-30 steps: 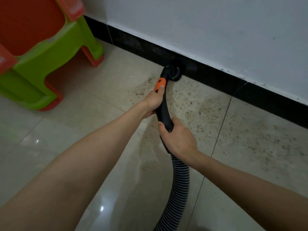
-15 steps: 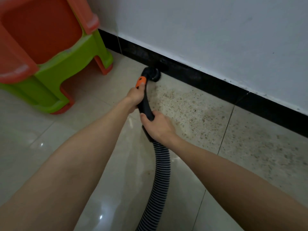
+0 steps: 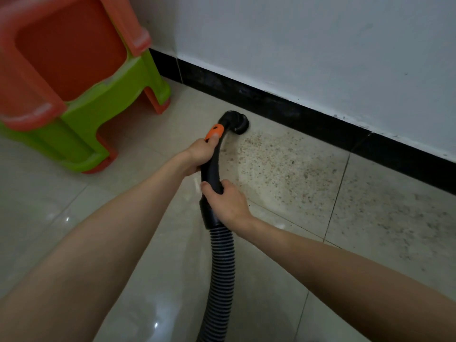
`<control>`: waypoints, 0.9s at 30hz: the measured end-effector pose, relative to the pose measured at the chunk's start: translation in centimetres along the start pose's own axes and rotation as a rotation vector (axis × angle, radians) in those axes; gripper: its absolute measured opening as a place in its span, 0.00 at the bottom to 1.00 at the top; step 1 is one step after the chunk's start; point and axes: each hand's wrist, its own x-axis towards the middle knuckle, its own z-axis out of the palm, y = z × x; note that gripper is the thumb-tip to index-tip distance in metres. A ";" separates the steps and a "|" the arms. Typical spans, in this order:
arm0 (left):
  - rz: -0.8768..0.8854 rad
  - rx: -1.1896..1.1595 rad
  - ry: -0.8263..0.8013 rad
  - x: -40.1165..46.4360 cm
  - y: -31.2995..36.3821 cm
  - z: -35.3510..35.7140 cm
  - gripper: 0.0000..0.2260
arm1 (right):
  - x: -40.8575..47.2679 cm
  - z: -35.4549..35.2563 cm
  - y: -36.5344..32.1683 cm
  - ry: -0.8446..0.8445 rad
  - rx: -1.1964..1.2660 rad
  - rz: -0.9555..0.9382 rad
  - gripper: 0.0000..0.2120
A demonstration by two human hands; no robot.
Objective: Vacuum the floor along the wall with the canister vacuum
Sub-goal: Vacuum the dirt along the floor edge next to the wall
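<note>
Both hands grip the black curved handle tube (image 3: 212,166) of the canister vacuum. The left hand (image 3: 199,154) is wrapped round the upper part of the tube, its thumb lying up against the orange slider (image 3: 215,131) set near the top. The right hand (image 3: 228,202) is curled round the lower end of the tube, just above the collar where the ribbed grey hose (image 3: 220,275) joins; the fingers go round the far side and cannot be seen. The hose runs from that collar down toward the bottom edge of the view and leaves it there; the canister itself is out of view.

At the far end of the tube sits a small round black brush nozzle (image 3: 238,124), down on the pale tiled floor (image 3: 283,292) and close against the black skirting board (image 3: 283,108) at the foot of the white wall (image 3: 308,45). Whether the nozzle touches the skirting cannot be told. Just right of the nozzle begins a wide patch of brown and dark speckled dirt (image 3: 278,166), which spreads along the skirting across two tiles toward the right edge. The floor left of the nozzle looks glossy, with small light reflections.

In the upper left stand stacked plastic stools (image 3: 81,95), an orange one nested over a green one, their legs on the floor near the skirting and well apart from the nozzle.
</note>
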 end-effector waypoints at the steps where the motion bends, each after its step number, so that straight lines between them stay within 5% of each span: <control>1: 0.013 0.017 -0.026 -0.1 0.0 0.5 0.28 | -0.3 0.0 0.2 -0.009 0.062 0.029 0.16; 18: 0.044 0.025 -0.186 -1.7 1.5 7.0 0.26 | -2.6 -2.7 4.0 0.186 0.194 0.070 0.14; 27: 0.061 0.097 -0.121 -1.0 1.3 5.5 0.26 | -1.8 -2.4 2.7 0.099 0.249 0.059 0.14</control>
